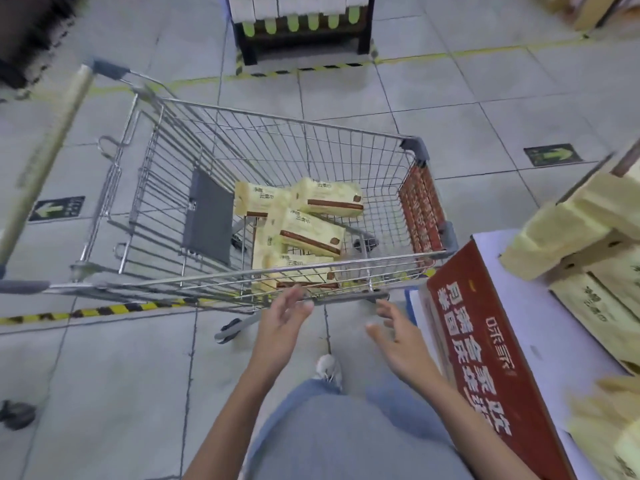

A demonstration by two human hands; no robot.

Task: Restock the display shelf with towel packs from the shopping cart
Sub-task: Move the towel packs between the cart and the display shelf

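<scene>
Below, the shopping cart (263, 188) stands on the tiled floor with its near rim close to the person, probably so the stock sits within reach of the display shelf (519, 271) at right, where cream packs already lie stacked. Several towel packs (311, 230) lie jumbled and overlapping at the bottom of the basket, toward the near side. Both arms stretch toward that near rim: the left hand (282, 323) and the right hand (398, 337) are empty, fingers spread, palms turned toward each other, seemingly shaped to take a pack between them.
</scene>
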